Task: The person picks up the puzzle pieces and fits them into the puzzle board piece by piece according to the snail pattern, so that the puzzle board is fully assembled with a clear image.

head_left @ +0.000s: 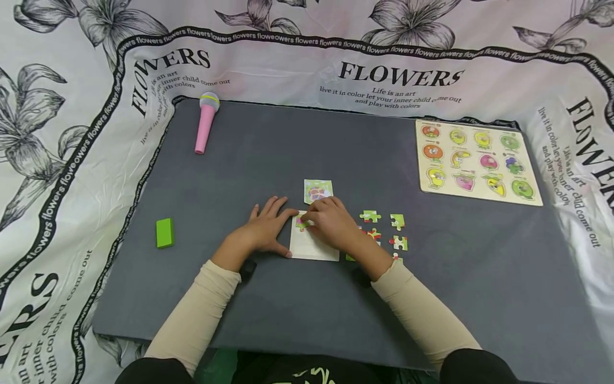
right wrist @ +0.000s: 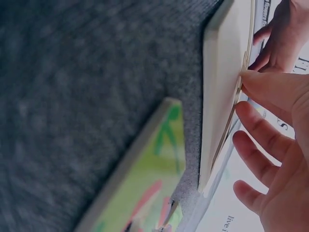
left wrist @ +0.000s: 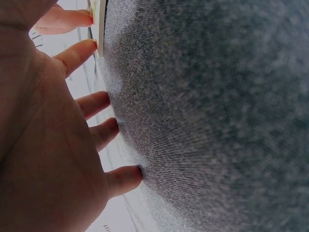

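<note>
A pale wooden puzzle tray lies on the grey table in the head view. In its upper left part sits a green-and-pink jigsaw piece. My right hand reaches over the tray and pinches this piece at its edge between thumb and index finger; the other fingers are loosely bent, as the right wrist view shows. With fingers spread, my left hand rests beside the tray, thumb and index finger touching its left edge. Right of the tray lie several loose jigsaw pieces, partly hidden by my right forearm.
A small picture card lies just beyond the tray. At the back right is a fruit board. A pink toy microphone stands out at the back left, and a green block lies at the left.
</note>
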{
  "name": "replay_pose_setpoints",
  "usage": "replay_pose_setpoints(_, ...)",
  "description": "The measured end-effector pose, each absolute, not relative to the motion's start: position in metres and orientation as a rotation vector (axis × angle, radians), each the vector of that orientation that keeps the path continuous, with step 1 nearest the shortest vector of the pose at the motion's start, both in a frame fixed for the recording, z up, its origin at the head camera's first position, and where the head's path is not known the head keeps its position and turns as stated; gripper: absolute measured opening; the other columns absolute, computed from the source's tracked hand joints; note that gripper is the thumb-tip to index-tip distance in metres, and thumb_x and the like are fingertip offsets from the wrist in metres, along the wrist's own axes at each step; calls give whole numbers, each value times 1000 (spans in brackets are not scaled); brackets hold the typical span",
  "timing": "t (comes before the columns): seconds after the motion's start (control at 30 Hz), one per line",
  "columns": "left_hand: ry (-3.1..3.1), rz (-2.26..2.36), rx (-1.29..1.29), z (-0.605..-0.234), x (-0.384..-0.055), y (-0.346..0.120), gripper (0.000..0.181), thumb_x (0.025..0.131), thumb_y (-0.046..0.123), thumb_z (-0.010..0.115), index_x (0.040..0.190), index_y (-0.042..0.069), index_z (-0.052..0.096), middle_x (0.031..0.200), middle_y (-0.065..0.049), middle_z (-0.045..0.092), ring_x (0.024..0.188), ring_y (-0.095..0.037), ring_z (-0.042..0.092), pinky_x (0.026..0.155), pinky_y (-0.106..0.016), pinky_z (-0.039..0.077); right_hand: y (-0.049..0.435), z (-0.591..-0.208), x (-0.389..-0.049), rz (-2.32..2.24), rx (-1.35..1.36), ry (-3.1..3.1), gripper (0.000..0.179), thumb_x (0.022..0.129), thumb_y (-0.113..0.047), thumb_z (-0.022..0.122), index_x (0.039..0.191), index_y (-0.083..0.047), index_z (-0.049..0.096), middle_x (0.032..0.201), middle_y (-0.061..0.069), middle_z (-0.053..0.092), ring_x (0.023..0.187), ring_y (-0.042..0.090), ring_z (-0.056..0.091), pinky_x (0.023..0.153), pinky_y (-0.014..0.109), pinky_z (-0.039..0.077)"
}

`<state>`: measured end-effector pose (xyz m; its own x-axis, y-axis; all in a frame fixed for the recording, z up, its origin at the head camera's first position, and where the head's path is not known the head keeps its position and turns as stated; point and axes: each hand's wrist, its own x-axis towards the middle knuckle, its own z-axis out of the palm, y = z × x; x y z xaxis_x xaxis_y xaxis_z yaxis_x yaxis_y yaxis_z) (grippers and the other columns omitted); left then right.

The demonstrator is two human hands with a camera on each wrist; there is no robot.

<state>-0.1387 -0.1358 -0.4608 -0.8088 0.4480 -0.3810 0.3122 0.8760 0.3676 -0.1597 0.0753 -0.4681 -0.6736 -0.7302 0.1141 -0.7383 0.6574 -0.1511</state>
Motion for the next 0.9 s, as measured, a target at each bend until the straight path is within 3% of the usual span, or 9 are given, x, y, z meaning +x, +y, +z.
replay_pose_setpoints(0.23,2607,445,546,-465,-132,-142,100,67,52,85,149,24,34,161,-15,8,149,-36,1,111,-68,11,83,-468,-163,343,1232,-2842,23,89,-17,70,112,-18,73,109,2,68,112,26,58,104,45,37)
replay_pose_setpoints(0.67,2590,446,552,-464,-133,-137,102,68,51,85,151,24,31,162,-14,5,149,-35,-1,112,-67,8,188,-465,-167,389,956,-2955,24,85,-16,74,109,-13,73,109,8,68,111,32,56,104,51,35)
replay_pose_setpoints(0.9,2591,448,563,-461,-135,-134,102,69,51,84,151,24,30,162,-14,5,149,-35,-2,112,-67,8,212,-468,-165,398,904,-2964,22,87,-17,73,108,-12,73,110,8,68,109,30,59,103,51,37)
